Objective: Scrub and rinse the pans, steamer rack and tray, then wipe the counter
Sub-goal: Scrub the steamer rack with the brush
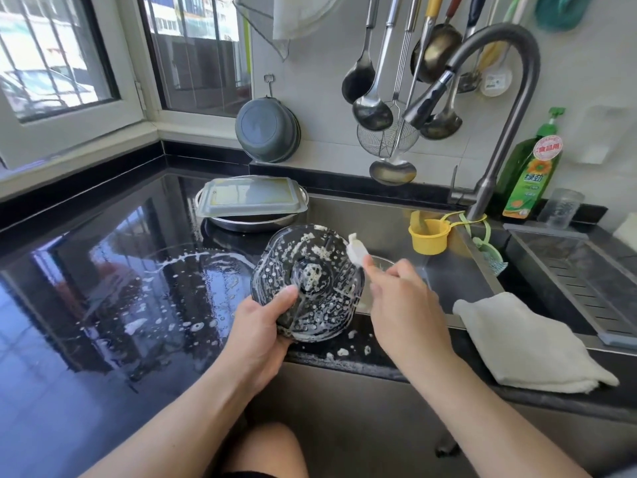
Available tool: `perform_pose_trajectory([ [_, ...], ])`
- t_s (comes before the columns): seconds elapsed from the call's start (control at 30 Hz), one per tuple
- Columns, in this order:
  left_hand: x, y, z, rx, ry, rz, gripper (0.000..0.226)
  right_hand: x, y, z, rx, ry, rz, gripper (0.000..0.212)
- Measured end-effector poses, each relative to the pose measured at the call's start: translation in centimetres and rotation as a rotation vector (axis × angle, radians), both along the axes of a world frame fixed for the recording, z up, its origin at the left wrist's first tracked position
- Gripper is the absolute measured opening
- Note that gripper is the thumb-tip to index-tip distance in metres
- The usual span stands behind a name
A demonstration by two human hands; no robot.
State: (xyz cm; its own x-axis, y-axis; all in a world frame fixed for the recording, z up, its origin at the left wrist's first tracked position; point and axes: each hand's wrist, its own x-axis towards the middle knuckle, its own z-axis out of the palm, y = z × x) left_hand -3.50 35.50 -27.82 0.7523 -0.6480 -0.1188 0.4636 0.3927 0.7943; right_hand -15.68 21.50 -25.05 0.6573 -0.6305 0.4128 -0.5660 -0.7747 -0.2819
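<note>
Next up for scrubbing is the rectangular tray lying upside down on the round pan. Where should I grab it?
Probably by the tray's flared rim at its right short end, coming from the sink side. It lies inverted across the round pan, so the rim overhangs and fingers can hook underneath.

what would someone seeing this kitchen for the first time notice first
The eye lands on the round, perforated, suds-covered steamer rack, gripped at its lower edge by the left hand by the sink's edge, while the right hand holds a small white scrubbing cloth at its rim. Next come the foam splashes across the glossy black counter to the left.
</note>
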Motion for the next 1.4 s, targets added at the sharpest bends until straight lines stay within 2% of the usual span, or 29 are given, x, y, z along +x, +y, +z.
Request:
perform_pose_trajectory([
  [0.1,0.0,0.0,0.1,-0.008,-0.008,-0.017,0.025,-0.4,2.2,-0.6,0.000,0.036,0.170,0.058],
  [0.27,-0.2,-0.2,-0.1,-0.010,-0.010,-0.007,0.029,-0.5,0.6,-0.7,0.031,-0.049,0.024,0.055],
  [0.37,0.2,-0.2,-0.2,-0.009,0.000,0.020,0.025,-0.5,2.8,-1.4,0.030,-0.004,0.198,0.054],
  [0.5,0.2,-0.2,-0.2,-0.001,0.010,0.030,0.024,0.0,0.0,-0.3,0.044,-0.040,0.017,0.055],
  [0.63,0.6,-0.2,-0.2,-0.020,0.032,0.063,0.028,-0.7,3.2,-1.3,-0.004,0.067,0.218,0.062],
  [0.77,0.4,-0.3,-0.2,-0.005,0.026,0.055,0.028,-0.2,0.7,-0.1,-0.003,0.023,0.035,0.058],
  [0.93,0.5,-0.1,0.0,-0.014,0.017,0.049,0.028,-0.4,2.7,-0.5,0.014,0.053,0.215,0.059],
  [1.07,0.2,-0.2,0.0,-0.001,0.011,0.032,0.024,0.1,-0.3,0.7,-0.026,0.003,0.012,0.055],
  [1.2,0.3,-0.1,0.1,-0.023,0.014,0.031,0.025,-0.6,2.1,0.0,-0.039,0.080,0.227,0.059],
  [1.33,0.0,0.0,0.1,0.000,-0.002,-0.003,0.025,-0.2,-0.8,1.2,-0.065,0.016,0.037,0.057],
  [1.4,0.0,0.1,0.2,-0.010,0.001,0.001,0.025,-0.3,-0.3,1.1,-0.049,0.017,0.097,0.056],
])
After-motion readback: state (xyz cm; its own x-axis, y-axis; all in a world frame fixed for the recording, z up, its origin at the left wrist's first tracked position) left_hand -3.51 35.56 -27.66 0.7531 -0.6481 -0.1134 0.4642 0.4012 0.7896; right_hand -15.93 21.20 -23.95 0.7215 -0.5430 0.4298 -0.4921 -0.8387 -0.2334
